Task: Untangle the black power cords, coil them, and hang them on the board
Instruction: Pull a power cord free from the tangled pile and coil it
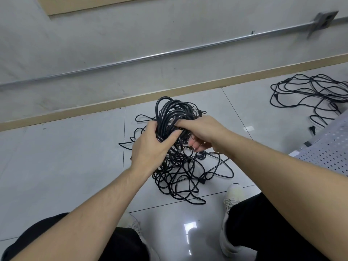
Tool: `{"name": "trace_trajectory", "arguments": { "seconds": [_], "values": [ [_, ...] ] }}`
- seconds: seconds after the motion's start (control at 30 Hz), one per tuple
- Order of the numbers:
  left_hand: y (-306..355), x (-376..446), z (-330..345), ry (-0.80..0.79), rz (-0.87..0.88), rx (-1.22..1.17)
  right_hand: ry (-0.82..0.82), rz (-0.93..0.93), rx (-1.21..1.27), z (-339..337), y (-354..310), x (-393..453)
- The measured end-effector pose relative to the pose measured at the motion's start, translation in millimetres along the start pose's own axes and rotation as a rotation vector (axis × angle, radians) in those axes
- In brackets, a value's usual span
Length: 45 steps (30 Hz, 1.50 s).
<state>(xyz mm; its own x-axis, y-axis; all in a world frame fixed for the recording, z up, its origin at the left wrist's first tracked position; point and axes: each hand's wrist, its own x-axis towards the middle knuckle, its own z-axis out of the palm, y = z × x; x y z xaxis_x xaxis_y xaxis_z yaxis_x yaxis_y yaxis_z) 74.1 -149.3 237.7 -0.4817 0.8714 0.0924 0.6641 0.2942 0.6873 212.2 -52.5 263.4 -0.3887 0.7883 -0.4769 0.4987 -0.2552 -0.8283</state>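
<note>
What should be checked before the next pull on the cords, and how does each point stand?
1. Left hand grips the bundle: ok.
2. Right hand has fingers in the bundle: ok.
3. Bundle free of the floor tangle: not ok, strands run down into it.
4. Which cord leads out: cannot tell.
5. Second pile apart from this one: ok.
6. Pegboard within reach at the right: cannot tell.
</note>
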Motion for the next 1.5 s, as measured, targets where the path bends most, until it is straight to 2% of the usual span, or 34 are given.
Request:
{"name": "trace_trajectory", "arguments": {
  "seconds": [0.13, 0.27, 0.33, 0.53, 0.67, 0.87, 0.97, 1.13, 1.27, 1.37, 1.5],
  "values": [
    [2.2, -3.0, 4.6, -0.067, -0.03, -0.164, 0.088, -0.127, 0.017, 5.5, 2.0, 5.1],
    [2.7, -0.8, 8.1, -0.069, -0.056, -0.199, 0.068, -0.164, 0.374, 14.4, 4.9, 11.9],
    [2.0, 0.2, 9.2, -0.059, -0.06, -0.198, 0.089, -0.141, 0.421, 16.6, 6.0, 15.5],
    [-0.7, 1.6, 9.1, -0.041, -0.09, -0.205, 0.074, -0.18, 0.363, 17.9, 6.5, 18.3],
    [-3.1, 7.6, 6.1, -0.03, -0.15, -0.307, -0.017, -0.215, 0.329, 14.7, 2.6, 15.4],
    [0.0, 5.7, 7.1, -0.077, -0.174, -0.401, 0.109, -0.24, 0.344, 24.0, 3.4, 15.2],
    [3.2, 2.6, 7.5, -0.083, -0.208, -0.467, 0.105, -0.205, 0.365, 25.6, -1.3, 12.6],
    [-2.9, 7.0, 5.3, -0.069, -0.178, -0.396, -0.01, -0.201, 0.396, 17.2, 0.1, 9.1],
    [-2.2, 6.3, 6.6, -0.119, -0.189, -0.347, 0.008, -0.216, 0.397, 16.8, 5.9, 11.4],
    [0.9, 4.9, 8.0, -0.08, -0.189, -0.336, 0.075, -0.312, 0.258, 17.0, 2.1, 16.5],
    [1.7, 5.5, 10.6, -0.082, -0.209, -0.299, 0.108, -0.311, 0.046, 16.5, -4.0, 19.7]
  ]
}}
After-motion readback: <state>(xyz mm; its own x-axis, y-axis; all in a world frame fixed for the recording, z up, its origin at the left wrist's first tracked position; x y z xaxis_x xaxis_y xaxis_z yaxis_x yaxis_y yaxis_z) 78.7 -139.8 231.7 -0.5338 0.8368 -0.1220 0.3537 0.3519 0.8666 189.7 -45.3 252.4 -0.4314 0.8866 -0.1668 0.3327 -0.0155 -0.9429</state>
